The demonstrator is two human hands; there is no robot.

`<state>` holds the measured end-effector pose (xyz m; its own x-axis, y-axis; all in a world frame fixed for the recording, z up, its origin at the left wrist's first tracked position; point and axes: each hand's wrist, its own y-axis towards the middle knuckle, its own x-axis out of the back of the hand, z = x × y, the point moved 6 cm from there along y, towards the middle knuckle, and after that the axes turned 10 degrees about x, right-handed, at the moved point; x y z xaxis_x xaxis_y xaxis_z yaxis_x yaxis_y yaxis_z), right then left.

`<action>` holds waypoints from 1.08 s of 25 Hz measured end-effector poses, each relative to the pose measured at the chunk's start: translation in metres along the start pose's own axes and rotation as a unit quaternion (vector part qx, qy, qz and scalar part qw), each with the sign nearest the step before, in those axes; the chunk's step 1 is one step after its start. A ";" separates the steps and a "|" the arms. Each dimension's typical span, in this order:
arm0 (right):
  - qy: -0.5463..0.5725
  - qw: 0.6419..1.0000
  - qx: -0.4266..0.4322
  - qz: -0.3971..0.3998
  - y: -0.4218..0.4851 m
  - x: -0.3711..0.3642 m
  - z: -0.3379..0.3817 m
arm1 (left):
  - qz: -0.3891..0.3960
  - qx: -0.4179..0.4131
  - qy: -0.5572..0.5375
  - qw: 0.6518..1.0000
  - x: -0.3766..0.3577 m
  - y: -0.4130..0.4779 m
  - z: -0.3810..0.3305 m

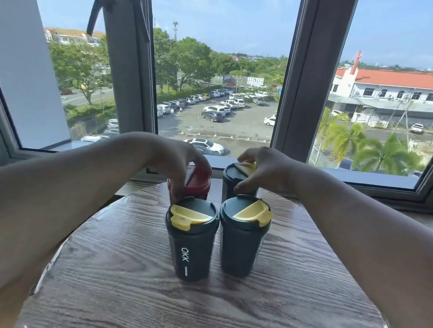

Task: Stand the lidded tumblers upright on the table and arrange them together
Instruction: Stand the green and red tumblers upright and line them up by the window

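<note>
Gripping red tumbler (197, 183) w/ left hand (178, 162); right hand (261, 168) on rear dark tumbler (231, 179).

under the left fingers (178, 183) a red tumbler (197, 186). under the right fingers (245, 187) a dark green tumbler (231, 179) with a yellow lid flap. nearer than both sets of fingers, two more dark green tumblers, the left one (190, 247) lettered white "okk", the right one (240, 247) plain, both with yellow flaps. the table (213, 319) is grey-brown wood grain.
</note>
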<state>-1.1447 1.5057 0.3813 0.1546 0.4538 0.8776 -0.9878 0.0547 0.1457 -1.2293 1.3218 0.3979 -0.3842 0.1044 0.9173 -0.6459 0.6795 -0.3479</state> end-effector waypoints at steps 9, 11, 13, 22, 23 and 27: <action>-0.036 0.999 -0.004 0.037 -0.002 0.000 -0.001 | 0.015 -0.020 -0.009 1.000 -0.001 0.012 -0.013; -0.038 0.998 -0.007 0.046 0.001 0.000 -0.001 | 0.016 -0.013 -0.017 1.000 0.001 0.012 -0.014; -0.042 0.997 -0.008 0.059 0.006 0.001 -0.001 | 0.009 -0.011 -0.022 1.000 0.004 0.012 -0.015; -0.073 0.994 -0.013 0.085 0.031 -0.002 -0.005 | 0.010 -0.007 -0.016 1.000 0.007 0.012 -0.014; -0.074 0.994 -0.009 0.083 0.030 -0.003 -0.004 | 0.016 -0.008 -0.027 0.999 0.007 0.012 -0.013; -0.005 0.996 -0.010 0.083 0.022 -0.003 -0.002 | 0.024 -0.006 -0.039 0.999 0.010 0.013 -0.007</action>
<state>-1.1667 1.5070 0.3813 -0.0114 0.4486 0.8937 -0.9999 -0.0022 -0.0116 -1.2364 1.3368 0.4039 -0.4654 0.0808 0.8814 -0.6172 0.6841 -0.3887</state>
